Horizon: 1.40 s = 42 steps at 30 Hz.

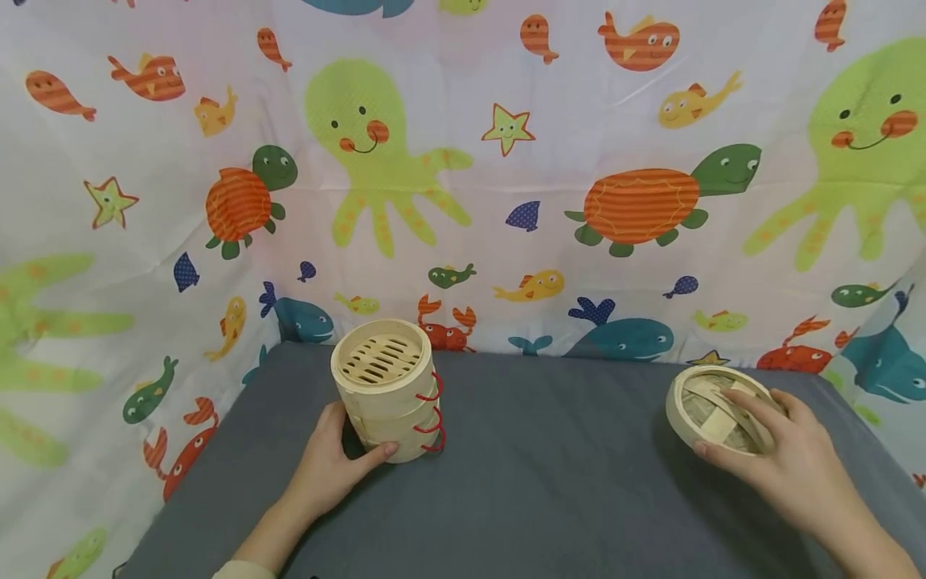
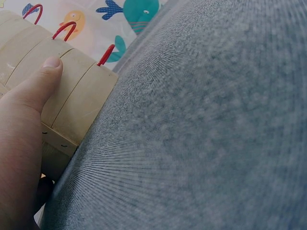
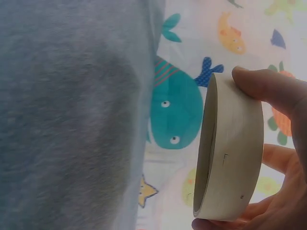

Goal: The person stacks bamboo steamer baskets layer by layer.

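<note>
A round bamboo steamer [image 1: 387, 406] of stacked tiers stands on the left of the dark cloth, its slatted top uncovered and red loops down its right side. My left hand [image 1: 338, 462] grips the lower part of it, the thumb across the front; the other fingers are mostly hidden behind. Over on the right, my right hand [image 1: 792, 450] holds the woven bamboo lid [image 1: 678, 412] by its rim, thumb on the near side. The right wrist view shows the lid [image 3: 235, 153] raised off the cloth, with its open underside facing the table.
Dark grey cloth [image 1: 535, 466] covers the table between the steamer and the lid. Behind and at both sides hangs a white curtain [image 1: 448, 112] printed with sea animals, meeting the table's back edge close behind the steamer.
</note>
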Available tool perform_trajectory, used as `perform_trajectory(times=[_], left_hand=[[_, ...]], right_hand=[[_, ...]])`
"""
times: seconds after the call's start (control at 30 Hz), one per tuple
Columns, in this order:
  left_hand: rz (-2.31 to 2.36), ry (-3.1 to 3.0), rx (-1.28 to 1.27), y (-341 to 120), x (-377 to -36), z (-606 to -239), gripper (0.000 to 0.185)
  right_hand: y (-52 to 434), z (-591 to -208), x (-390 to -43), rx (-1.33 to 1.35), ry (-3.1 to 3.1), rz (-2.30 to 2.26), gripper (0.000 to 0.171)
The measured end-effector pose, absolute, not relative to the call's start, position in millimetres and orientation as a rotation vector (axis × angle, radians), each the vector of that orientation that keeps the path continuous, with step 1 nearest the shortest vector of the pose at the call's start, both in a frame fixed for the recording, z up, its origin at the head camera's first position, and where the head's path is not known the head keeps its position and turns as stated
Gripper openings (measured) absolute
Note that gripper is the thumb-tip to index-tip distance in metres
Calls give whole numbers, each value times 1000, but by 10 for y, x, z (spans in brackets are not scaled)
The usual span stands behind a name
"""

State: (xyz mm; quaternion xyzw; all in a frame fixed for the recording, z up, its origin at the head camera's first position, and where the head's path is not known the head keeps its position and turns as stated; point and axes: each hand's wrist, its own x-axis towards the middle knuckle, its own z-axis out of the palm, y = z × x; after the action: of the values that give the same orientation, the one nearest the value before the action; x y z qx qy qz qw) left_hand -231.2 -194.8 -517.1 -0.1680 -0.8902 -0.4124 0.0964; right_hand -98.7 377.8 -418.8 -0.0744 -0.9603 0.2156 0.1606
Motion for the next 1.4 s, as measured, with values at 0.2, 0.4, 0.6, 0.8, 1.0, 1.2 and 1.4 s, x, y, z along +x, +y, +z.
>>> perform_trajectory(times=[0.2,0.4,0.6,0.8,1.0,1.2,1.4], left_hand=[[-1238,-2645,-461,-1978,-2269,-5197,100],[-1212,-2653,-457,-2000,-2275,-5190,101],[-1220,-2641,-462,-1991,-2267,-5216,100],[-1248,-2624,-469,-1961,-2268,-5186,100],[-1243,-2622,-493,-1953,-2286,-5161,100],[-1241,-2614,-499,-1960,-2304,-5159,100],[-1242,-2617,-496,-1957,-2302,-5163,101]], right_hand=[[3687,-4115,-1036,-168,-2721,643,91],[3583,-4029,-1095,-136,-2720,660,91],[3464,-3931,-1169,-98,-2743,697,89],[3366,-3872,-1250,-55,-2749,707,88],[3267,-3809,-1300,-19,-2735,732,86],[3129,-3744,-1324,-4,-2742,758,86],[2954,-3674,-1383,55,-2702,805,86]])
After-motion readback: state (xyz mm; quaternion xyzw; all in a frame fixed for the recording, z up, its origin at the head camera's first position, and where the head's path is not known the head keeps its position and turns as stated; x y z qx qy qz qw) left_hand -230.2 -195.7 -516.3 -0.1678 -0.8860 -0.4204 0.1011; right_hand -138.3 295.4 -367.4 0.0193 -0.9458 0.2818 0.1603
